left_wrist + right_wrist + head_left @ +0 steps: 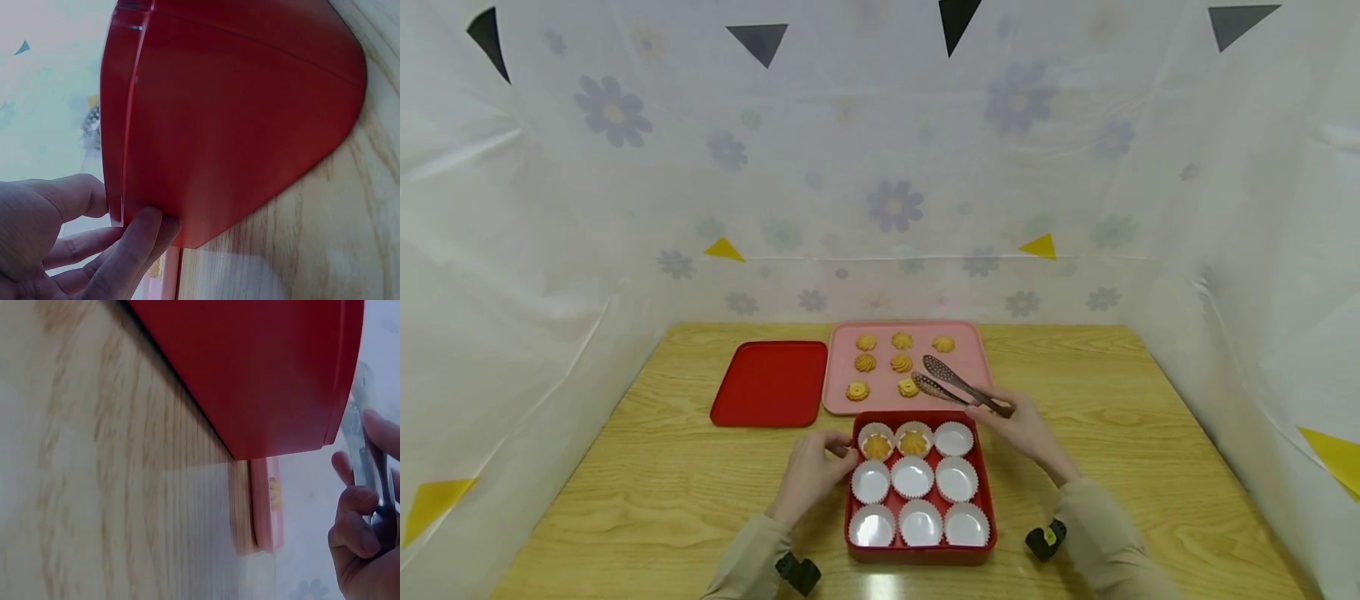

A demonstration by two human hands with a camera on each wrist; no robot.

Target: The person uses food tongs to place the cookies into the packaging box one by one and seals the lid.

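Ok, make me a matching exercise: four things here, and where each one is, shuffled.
Things
1. Tongs
2. Left hand
3. Flat red tray
4. White paper cups

Places
A. inside the red box
B. on the table, beside the pink tray
C. touching the red box's edge
D. in the right hand

Pairs: 1-D, 2-C, 3-B, 4-A

I observe the head camera looking forward and down over the table from farthest off, while the left wrist camera and right wrist camera, low, close and rolled sideways, face opposite outer sides of the red box, sharing it and the pink tray with the head view.
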